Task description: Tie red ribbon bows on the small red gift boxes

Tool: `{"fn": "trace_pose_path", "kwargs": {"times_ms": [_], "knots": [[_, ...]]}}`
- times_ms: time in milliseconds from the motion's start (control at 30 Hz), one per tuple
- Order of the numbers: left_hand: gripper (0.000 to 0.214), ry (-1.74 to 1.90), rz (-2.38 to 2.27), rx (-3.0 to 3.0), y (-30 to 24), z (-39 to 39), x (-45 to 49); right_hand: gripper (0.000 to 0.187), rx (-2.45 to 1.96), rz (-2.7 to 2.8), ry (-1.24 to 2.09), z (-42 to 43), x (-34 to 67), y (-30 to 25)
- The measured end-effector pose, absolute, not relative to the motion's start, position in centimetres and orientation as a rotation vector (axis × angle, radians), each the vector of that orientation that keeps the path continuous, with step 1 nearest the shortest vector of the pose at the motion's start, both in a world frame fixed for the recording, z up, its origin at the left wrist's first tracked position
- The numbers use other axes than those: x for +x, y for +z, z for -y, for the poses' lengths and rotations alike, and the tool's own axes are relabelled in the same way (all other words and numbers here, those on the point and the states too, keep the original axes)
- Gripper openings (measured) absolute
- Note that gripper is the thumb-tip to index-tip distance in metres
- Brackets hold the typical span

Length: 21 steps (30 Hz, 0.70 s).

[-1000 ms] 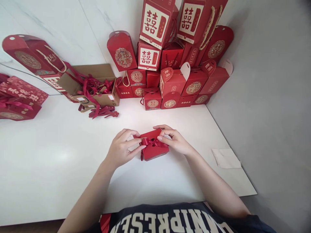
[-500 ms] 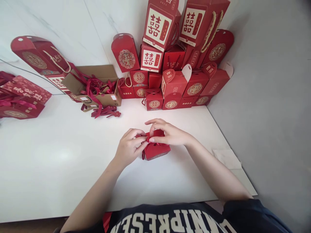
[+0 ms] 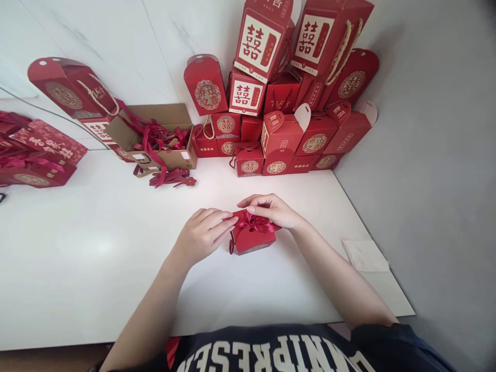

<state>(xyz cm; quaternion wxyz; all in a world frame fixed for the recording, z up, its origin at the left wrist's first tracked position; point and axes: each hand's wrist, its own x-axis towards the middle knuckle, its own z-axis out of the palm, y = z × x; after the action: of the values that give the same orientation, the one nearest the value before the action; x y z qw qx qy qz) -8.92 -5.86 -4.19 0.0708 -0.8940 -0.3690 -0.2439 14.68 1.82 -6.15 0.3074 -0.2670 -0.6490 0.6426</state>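
Observation:
A small red gift box [image 3: 253, 243] stands on the white table before me, a dark red cord loop hanging at its left side. Across its top lies a shiny magenta ribbon bow [image 3: 256, 222]. My left hand [image 3: 201, 233] is at the box's upper left, its fingers closed together at the ribbon's left end; the thumb is mostly hidden. From the right, my right hand [image 3: 274, 209] reaches over the box, thumb on the ribbon near the knot and fingers curled behind it. The far side of the box is covered by my right hand.
Red gift boxes [image 3: 277, 137] are stacked against the back wall. A cardboard box [image 3: 182, 157] of ribbons stands left of them, with loose ribbon pieces [image 3: 174, 178] before it. More red boxes [image 3: 50, 150] sit far left. White paper [image 3: 365, 255] lies near the right edge.
My fingers have moved apart from their pinch at the middle of the ribbon, and the bow now shows spread over the box top. The view has shifted slightly.

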Motion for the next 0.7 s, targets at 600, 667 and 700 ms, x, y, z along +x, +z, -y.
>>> {"fn": "trace_pose_path", "kwargs": {"times_ms": [600,667,700], "knots": [[0.014,-0.774,1.529,-2.636,-4.0,7.4,-5.4,0.027,-0.777,1.627,1.705,-1.2,14.3,-6.3],[0.013,-0.754,1.464,-2.578,-4.0,7.3,-5.4,0.028,-0.821,1.650,1.667,-1.0,14.9,-6.1],[0.013,-0.751,1.452,-2.562,-4.0,7.3,-5.3,0.028,-0.853,1.659,1.646,-0.8,15.2,-6.0]]}}
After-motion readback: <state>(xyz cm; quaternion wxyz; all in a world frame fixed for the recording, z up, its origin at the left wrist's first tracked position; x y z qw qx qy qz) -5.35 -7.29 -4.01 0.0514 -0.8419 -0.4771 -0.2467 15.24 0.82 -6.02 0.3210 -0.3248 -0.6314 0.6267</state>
